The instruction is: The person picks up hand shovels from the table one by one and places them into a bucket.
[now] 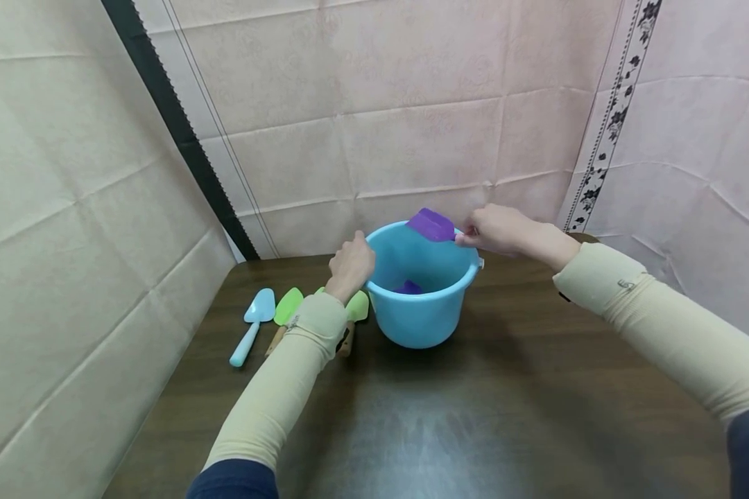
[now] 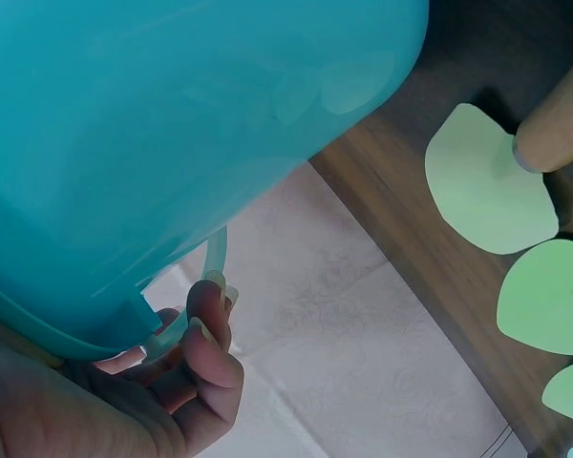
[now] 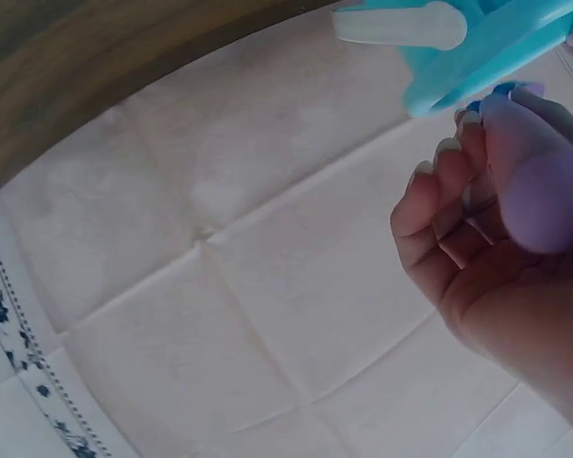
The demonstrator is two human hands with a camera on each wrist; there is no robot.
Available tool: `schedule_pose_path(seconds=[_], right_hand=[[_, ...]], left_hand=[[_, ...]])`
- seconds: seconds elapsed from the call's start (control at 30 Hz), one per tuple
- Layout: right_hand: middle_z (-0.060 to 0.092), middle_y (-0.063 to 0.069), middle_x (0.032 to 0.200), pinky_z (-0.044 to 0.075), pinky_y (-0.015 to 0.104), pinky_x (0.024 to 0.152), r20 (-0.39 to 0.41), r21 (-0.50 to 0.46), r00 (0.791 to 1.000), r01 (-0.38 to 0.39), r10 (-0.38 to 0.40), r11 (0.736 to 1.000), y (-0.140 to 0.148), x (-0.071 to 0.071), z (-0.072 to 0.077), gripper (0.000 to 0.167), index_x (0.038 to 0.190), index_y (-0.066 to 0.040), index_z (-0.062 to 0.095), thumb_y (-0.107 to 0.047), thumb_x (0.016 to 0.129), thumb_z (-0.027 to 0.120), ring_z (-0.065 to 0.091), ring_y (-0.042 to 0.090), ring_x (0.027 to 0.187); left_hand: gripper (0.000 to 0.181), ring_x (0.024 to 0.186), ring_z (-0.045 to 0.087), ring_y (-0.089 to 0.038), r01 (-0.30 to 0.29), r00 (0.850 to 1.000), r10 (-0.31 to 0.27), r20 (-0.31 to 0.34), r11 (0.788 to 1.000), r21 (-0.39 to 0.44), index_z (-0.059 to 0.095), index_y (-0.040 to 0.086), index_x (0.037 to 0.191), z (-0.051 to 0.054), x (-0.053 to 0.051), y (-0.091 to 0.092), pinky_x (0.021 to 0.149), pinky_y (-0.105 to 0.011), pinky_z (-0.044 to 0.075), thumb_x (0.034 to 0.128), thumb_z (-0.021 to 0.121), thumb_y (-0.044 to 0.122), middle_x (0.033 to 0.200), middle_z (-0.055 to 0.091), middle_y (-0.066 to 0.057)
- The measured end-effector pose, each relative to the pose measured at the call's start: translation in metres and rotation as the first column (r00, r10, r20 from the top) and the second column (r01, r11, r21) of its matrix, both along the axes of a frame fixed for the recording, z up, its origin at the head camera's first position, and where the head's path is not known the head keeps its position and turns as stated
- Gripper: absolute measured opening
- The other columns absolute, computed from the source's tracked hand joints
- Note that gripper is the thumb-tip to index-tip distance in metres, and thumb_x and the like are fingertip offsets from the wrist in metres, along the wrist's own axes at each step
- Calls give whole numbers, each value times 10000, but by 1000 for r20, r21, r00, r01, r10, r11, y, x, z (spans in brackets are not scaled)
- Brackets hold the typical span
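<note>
A blue bucket [image 1: 417, 320] stands on the table. My left hand [image 1: 353, 265] grips its left rim; in the left wrist view the fingers of that hand [image 2: 186, 382] curl around the rim and handle beside the bucket wall [image 2: 191, 124]. My right hand [image 1: 496, 229] holds a purple shovel [image 1: 432, 225] by its handle, the blade over the back right of the rim. The right wrist view shows the purple handle [image 3: 546, 196] between thumb and fingers of the right hand [image 3: 497, 277]. Inside the bucket lies another purple piece [image 1: 408, 287], partly hidden.
Left of the bucket on the brown table [image 1: 449, 416] lie a light blue shovel [image 1: 261, 308] and several green shovels [image 1: 288, 305] with brown handles, partly covered by my left arm. Pale cloth [image 1: 412, 83] hangs behind and at both sides.
</note>
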State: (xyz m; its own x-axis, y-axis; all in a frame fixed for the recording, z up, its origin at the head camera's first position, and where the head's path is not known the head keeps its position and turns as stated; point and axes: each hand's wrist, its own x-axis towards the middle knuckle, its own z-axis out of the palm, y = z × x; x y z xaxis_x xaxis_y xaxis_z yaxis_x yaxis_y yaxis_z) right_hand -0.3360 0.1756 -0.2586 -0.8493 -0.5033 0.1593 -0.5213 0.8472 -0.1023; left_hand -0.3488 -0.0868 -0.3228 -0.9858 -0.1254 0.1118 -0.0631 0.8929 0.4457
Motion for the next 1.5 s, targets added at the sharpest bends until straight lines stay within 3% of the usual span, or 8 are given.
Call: schedule_pose_path(seconds=[0.13, 0.4, 0.57, 0.77, 1.07, 1.5], right_hand=[[550, 24, 626, 407, 283, 535, 3, 43, 999, -45, 44, 998, -11, -3, 1, 268, 740, -100, 641, -310, 904, 668, 506, 171, 605], [516, 2, 587, 367, 283, 512, -32, 121, 992, -120, 125, 985, -33, -10, -12, 303, 649, -105, 595, -283, 865, 711, 470, 161, 560], [574, 23, 648, 410, 293, 553, -16, 179, 991, -129, 134, 975, -43, -14, -19, 251, 717, -104, 628, -290, 856, 724, 501, 169, 613], [571, 2, 615, 376, 337, 658, -21, 247, 987, -147, 157, 958, -52, -21, -27, 301, 649, -126, 605, -316, 840, 737, 506, 165, 635], [608, 1, 619, 379, 417, 753, 6, 274, 984, -172, 178, 946, -61, -24, -34, 271, 653, -131, 633, -310, 808, 766, 545, 166, 649], [650, 20, 702, 411, 468, 840, 45, 331, 986, -168, 163, 928, -68, -31, -44, 267, 687, -120, 644, -323, 797, 778, 584, 187, 701]], left_hand=[[260, 943, 625, -315, -5, 1000, 5, -5, 1000, -3, 459, 111, 1215, 1, -1, 0, 839, -472, 476, 1003, 345, 207, 1006, 608, -135], [270, 969, 632, -318, -3, 1000, 3, -10, 1000, 0, 459, 107, 1225, 0, -1, 0, 845, -478, 482, 998, 356, 211, 1036, 615, -140], [263, 977, 632, -320, -13, 1000, 13, 2, 1000, -4, 459, 114, 1219, -1, 0, 0, 855, -478, 479, 998, 355, 211, 1046, 621, -139], [273, 971, 628, -314, -14, 1000, 13, 5, 1000, 11, 453, 116, 1234, -1, 0, 0, 853, -474, 479, 999, 348, 209, 1040, 617, -136], [253, 923, 628, -293, -3, 1000, 3, 12, 1000, 8, 459, 116, 1212, -1, 0, 1, 828, -461, 488, 1002, 351, 210, 1011, 614, -124], [285, 997, 637, -315, -12, 1000, 12, 8, 1000, 10, 454, 119, 1252, 0, 1, 1, 872, -474, 486, 997, 365, 210, 1083, 629, -134]])
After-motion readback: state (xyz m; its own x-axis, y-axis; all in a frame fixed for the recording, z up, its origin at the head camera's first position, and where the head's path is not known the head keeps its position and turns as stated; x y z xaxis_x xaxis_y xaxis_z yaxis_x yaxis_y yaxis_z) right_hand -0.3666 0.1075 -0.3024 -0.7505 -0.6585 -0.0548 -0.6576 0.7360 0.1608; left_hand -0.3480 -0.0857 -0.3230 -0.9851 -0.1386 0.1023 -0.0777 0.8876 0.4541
